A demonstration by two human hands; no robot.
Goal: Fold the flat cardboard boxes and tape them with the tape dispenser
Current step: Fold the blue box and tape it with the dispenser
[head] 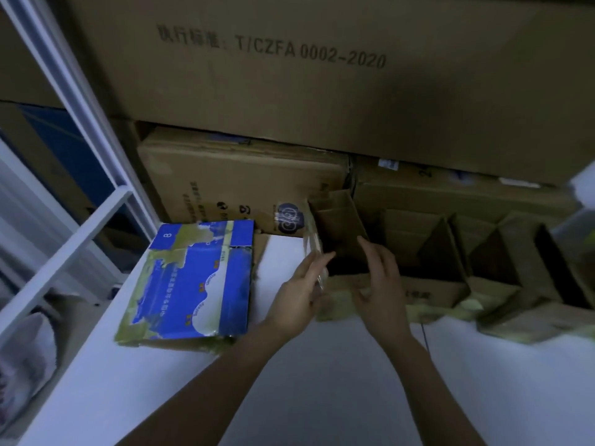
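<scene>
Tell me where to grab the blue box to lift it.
Grip the blue box by its near edge, coming from your side with fingers slid underneath. It lies flat on the table, so its top gives no hold, and its far edge sits close against the stacked cartons.

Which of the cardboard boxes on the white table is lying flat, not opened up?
The blue printed box at the left end. It lies flat on the table, while the brown boxes to its right stand open.
</scene>
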